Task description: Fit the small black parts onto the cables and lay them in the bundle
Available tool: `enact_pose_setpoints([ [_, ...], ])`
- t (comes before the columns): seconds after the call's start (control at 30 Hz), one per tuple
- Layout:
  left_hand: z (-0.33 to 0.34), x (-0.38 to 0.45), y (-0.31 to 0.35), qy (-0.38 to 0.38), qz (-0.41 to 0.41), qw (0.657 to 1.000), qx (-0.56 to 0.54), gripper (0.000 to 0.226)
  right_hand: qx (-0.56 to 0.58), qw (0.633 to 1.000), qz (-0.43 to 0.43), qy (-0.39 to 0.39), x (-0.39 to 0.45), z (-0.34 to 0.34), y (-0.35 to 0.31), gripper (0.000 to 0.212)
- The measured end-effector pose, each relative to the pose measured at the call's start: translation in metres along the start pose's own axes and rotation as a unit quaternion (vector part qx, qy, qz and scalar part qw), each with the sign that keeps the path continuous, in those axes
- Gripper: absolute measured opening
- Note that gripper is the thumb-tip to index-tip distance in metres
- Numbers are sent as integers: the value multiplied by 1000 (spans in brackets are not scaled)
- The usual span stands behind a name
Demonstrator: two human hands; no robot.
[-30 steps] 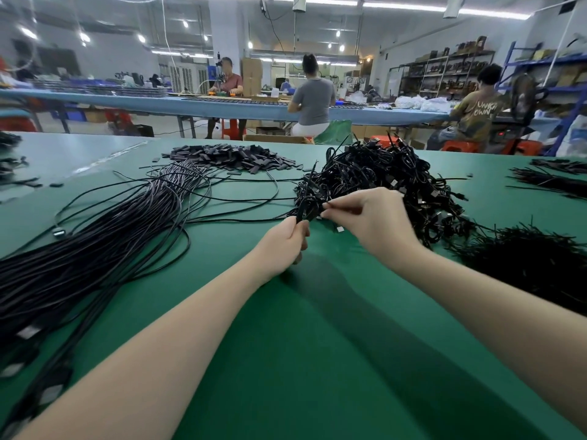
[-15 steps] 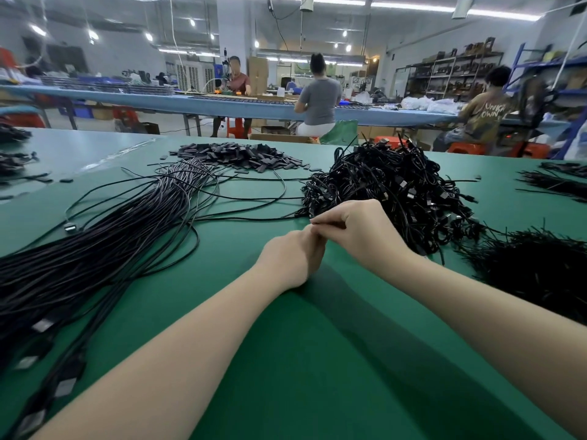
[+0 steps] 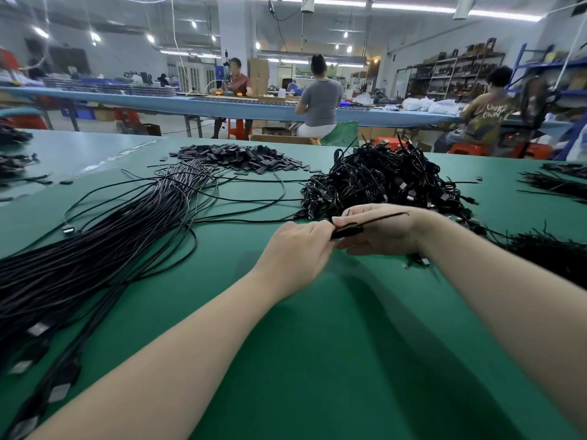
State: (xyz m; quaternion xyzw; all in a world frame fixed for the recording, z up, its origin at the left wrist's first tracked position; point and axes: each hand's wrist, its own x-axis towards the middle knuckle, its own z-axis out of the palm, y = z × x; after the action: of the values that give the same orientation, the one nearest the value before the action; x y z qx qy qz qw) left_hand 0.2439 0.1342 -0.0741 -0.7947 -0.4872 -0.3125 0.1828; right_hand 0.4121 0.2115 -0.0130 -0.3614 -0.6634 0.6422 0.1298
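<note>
My left hand (image 3: 297, 252) and my right hand (image 3: 381, 230) meet just above the green table (image 3: 317, 344), in front of a tangled heap of black cables (image 3: 384, 182). Between them they hold a thin black cable (image 3: 378, 217) with a small black part (image 3: 347, 232) on it. The left fingers pinch the part's near end. The right fingers curl round the cable, whose end sticks out to the right. A long bundle of cables (image 3: 104, 242) runs along the left side. At the back lies a pile of small black parts (image 3: 241, 157).
More black cable bundles lie at the right edge (image 3: 552, 185) and near right (image 3: 556, 258), and smaller ones at the far left (image 3: 12, 163). Plugs of the long bundle (image 3: 38, 328) lie near the front left. People sit at a blue bench (image 3: 190, 103) behind.
Both hands have drawn back from the heap toward me. The cable end with the black part, hidden between the closed hands half a second ago, now shows between the fingers.
</note>
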Motion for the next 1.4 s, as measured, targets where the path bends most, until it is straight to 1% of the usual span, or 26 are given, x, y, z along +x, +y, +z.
enact_pose_setpoints([
  [0.07, 2, -1, -1, 10, -42, 996, -79, 28, 127, 992, -12, 17, 8, 12, 12, 6],
  [0.1, 3, -1, -2, 15, -70, 990, -119, 31, 185, 982, -22, 31, 11, 18, 16, 7],
  [0.13, 3, -1, -1, 19, -106, 980, -166, 33, 232, 971, -35, 47, 14, 24, 19, 11],
  [0.2, 6, 1, -1, 21, -178, 949, -259, 28, 287, 951, -74, 90, 20, 36, 28, 13],
  [0.23, 9, 2, -2, 20, -209, 933, -292, 26, 299, 941, -96, 123, 24, 43, 34, 12],
  [0.3, 15, 4, -2, 19, -256, 911, -322, 25, 319, 917, -130, 200, 30, 53, 43, 9],
  [0.37, 20, 6, 0, 21, -302, 882, -360, 26, 334, 896, -151, 251, 32, 59, 47, 10],
  [0.47, 25, 12, 1, 21, -359, 829, -428, 28, 329, 888, -173, 270, 30, 61, 49, 11],
  [0.53, 26, 12, -1, 22, -381, 821, -425, 28, 305, 895, -183, 268, 29, 64, 50, 9],
  [0.6, 25, 12, -4, 31, -393, 823, -410, 26, 281, 900, -192, 274, 29, 69, 50, 8],
  [0.7, 24, 11, -8, 39, -394, 810, -433, 19, 255, 904, -198, 280, 30, 72, 50, 7],
  [0.83, 22, 10, -6, 51, -383, 800, -459, 20, 246, 912, -204, 256, 27, 71, 50, 4],
  [0.93, 18, 9, -4, 53, -380, 780, -495, 21, 230, 920, -199, 248, 26, 72, 49, 5],
  [1.0, 16, 9, -4, 43, -380, 773, -507, 19, 218, 923, -196, 248, 27, 72, 49, 8],
  [1.17, 9, 9, -2, 34, -377, 738, -558, 18, 243, 916, -193, 254, 28, 70, 49, 16],
  [1.4, 5, 9, 0, 37, -378, 712, -591, 19, 243, 919, -184, 251, 28, 68, 49, 12],
])
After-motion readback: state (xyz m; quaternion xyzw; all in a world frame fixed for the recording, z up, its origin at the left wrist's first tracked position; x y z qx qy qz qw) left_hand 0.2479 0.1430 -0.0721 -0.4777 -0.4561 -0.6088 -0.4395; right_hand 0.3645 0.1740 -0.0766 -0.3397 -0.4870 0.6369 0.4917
